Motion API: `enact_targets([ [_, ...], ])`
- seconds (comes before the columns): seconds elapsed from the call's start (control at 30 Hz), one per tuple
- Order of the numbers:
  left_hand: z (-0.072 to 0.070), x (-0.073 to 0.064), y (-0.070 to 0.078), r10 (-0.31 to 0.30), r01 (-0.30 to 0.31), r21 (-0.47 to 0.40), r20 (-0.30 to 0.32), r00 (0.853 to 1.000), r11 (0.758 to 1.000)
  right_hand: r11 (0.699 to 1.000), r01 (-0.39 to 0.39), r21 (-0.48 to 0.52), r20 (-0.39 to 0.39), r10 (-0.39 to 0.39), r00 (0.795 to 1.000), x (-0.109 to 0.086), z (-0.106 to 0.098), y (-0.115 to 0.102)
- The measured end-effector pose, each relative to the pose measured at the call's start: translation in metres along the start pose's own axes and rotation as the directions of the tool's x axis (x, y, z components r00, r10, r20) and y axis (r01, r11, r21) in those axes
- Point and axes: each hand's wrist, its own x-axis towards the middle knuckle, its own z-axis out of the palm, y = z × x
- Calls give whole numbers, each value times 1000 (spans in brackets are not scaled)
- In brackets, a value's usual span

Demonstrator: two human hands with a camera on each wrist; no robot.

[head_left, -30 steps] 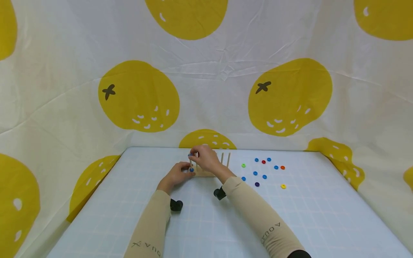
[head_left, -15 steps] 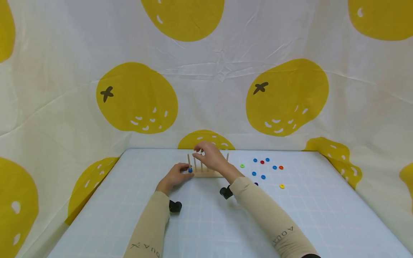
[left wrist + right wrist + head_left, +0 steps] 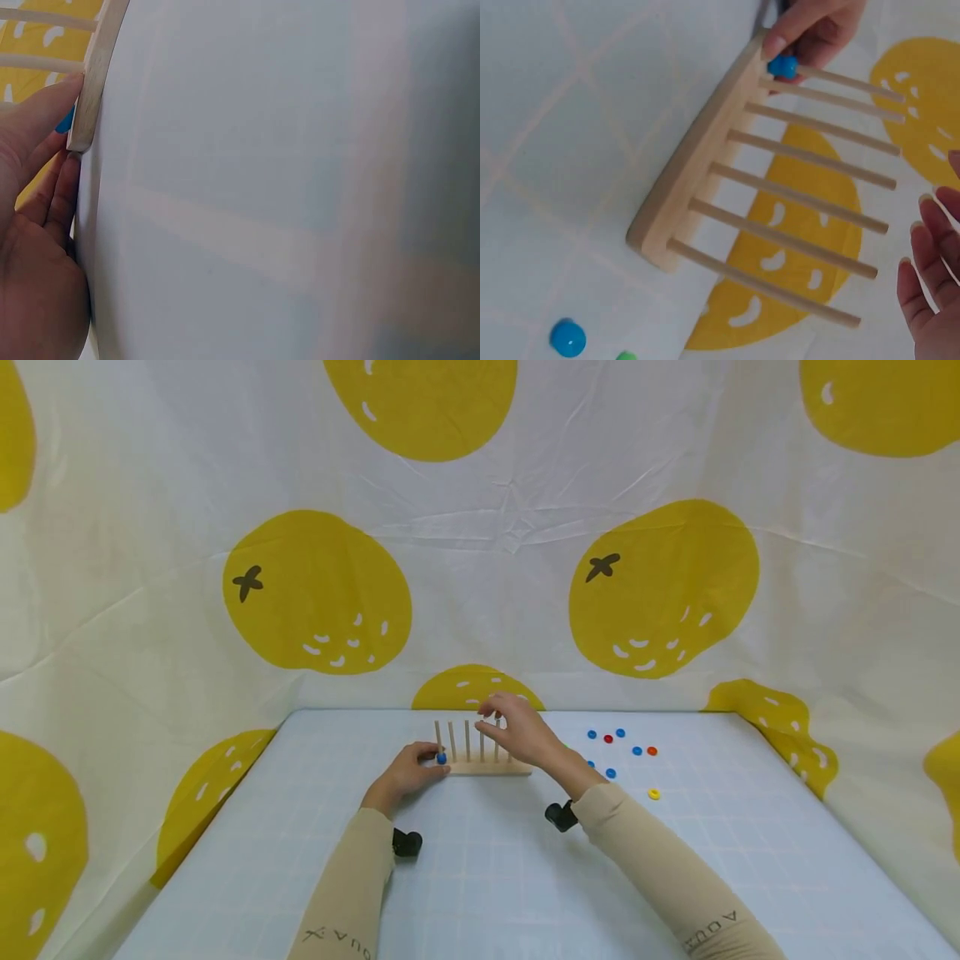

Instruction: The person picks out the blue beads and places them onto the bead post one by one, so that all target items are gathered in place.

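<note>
A wooden peg stand (image 3: 491,769) with several upright pegs stands at the back of the table. My left hand (image 3: 408,767) grips its left end, the thumb on the near side of the base and fingers behind, as the left wrist view shows. Blue beads (image 3: 782,67) sit low on the end peg beside that hand; they look like two pressed together. The other pegs are bare in the right wrist view. My right hand (image 3: 521,731) hovers over the right part of the stand, fingers loosely bent and apart, holding nothing.
Loose ring beads lie right of the stand: several blue ones (image 3: 611,773), a red one (image 3: 608,739), an orange one (image 3: 652,751) and a yellow one (image 3: 654,794). A green bead (image 3: 625,355) shows at the right wrist view's lower edge. A fruit-print cloth (image 3: 480,568) hangs behind.
My right hand let go of a blue bead at the top of the left end peg and moved right across the stand. The bead dropped down the peg. My left hand stayed put.
</note>
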Motion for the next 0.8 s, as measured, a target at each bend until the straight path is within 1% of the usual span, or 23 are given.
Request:
enact_targets([
  [0.23,2,0,-1,-2,2,-14,0,1000,1000,999,-23,33,-17,24,1000,-21,-15,19],
  [0.37,1,0,-1,1,-1,-14,-4,1000,1000,998,-56,37,-28,57,998,-32,-24,31],
  [0.5,0,0,-2,-2,2,-23,-10,1000,1000,994,-104,38,-34,106,994,-43,-31,44],
  [0.67,1,0,-1,-1,1,-57,-7,1000,998,989,-149,22,-32,150,988,-57,-40,59],
  [0.73,2,0,-2,-1,0,-57,-7,1000,998,987,-164,3,-29,164,986,-63,-44,63],
  [0.8,2,0,-2,-13,12,-64,-6,1000,998,985,-175,-11,-33,175,984,-67,-48,67],
])
